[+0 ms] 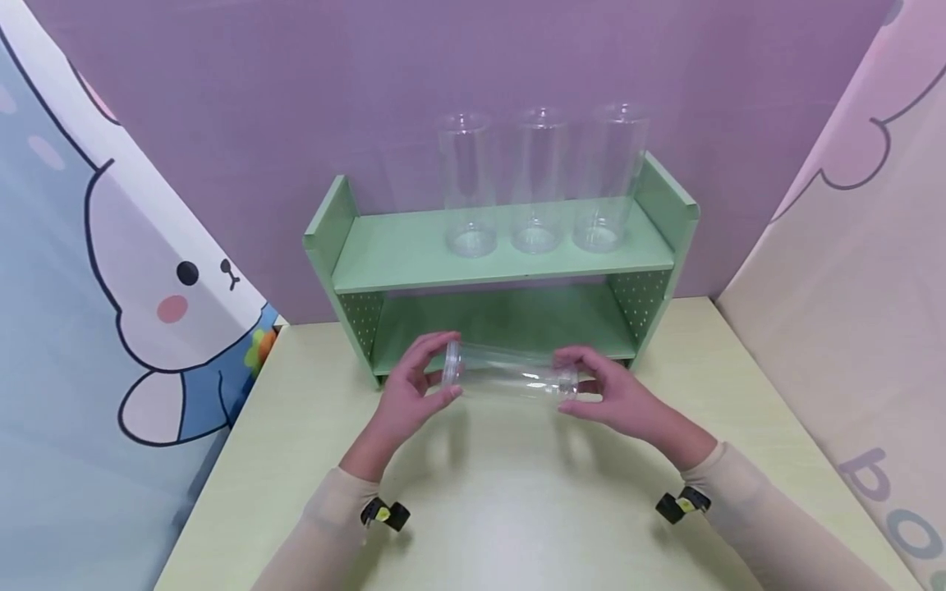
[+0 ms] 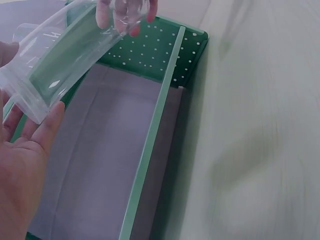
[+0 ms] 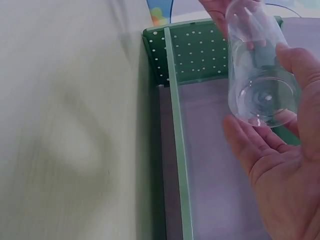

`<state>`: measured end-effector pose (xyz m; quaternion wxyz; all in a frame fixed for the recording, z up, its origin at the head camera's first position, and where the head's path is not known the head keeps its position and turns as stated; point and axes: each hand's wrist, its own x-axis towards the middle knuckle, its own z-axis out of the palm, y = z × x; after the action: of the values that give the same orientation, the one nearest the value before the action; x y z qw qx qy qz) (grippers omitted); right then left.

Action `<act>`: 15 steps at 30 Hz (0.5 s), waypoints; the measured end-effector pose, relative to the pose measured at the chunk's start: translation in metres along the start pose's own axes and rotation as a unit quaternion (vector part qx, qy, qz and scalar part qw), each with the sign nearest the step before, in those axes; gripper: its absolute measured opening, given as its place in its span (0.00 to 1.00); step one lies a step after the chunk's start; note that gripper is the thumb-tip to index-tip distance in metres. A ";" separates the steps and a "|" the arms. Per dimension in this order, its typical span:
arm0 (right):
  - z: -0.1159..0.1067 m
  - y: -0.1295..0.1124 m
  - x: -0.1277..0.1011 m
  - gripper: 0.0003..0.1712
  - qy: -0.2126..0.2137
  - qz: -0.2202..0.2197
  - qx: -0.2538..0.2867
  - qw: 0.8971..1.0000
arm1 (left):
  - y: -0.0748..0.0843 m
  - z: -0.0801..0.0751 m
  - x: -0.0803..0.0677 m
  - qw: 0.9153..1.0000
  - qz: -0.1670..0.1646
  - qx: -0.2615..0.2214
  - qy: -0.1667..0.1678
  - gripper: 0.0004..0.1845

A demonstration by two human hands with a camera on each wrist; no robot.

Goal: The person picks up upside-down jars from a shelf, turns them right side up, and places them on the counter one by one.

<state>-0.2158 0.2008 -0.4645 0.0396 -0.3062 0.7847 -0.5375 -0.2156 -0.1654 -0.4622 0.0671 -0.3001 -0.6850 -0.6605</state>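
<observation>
A clear glass (image 1: 510, 377) lies sideways in the air just in front of the green shelf (image 1: 502, 254), at 12 o'clock from the wrists. The left hand (image 1: 414, 394) grips its open rim with curled fingers; the right hand (image 1: 621, 398) holds its base the same way. Bare tabletop (image 1: 502, 509) stretches toward 6 o'clock. Three glasses (image 1: 535, 180) stand on the top board. The right wrist view alone shows the thick base (image 3: 260, 102) end-on, above the shelf's lower board.
</observation>
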 end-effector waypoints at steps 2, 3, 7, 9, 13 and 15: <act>0.001 0.002 0.000 0.42 -0.006 0.003 -0.015 1.000 | 0.000 0.000 0.000 1.000 -0.002 0.006 0.004 0.42; 0.002 0.002 0.000 0.42 -0.009 0.002 -0.022 1.000 | 0.000 0.000 0.000 1.000 -0.001 0.008 0.006 0.42; 0.006 0.006 0.000 0.42 -0.021 -0.001 -0.037 0.999 | -0.001 0.002 0.001 1.000 0.003 0.004 0.016 0.41; 0.008 0.008 0.000 0.41 -0.027 -0.003 -0.036 0.999 | -0.002 0.005 0.002 1.000 0.006 -0.003 0.020 0.40; 0.013 0.012 -0.001 0.44 -0.043 0.014 -0.026 0.999 | -0.002 0.010 0.004 1.000 0.007 -0.013 0.024 0.39; 0.016 0.014 -0.001 0.46 -0.051 0.026 -0.020 0.998 | -0.002 0.011 0.004 1.000 0.008 -0.014 0.024 0.39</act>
<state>-0.2146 0.1914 -0.4833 0.0871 -0.3135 0.8001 -0.5039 -0.2165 -0.1531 -0.4631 0.0850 -0.2908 -0.6714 -0.6763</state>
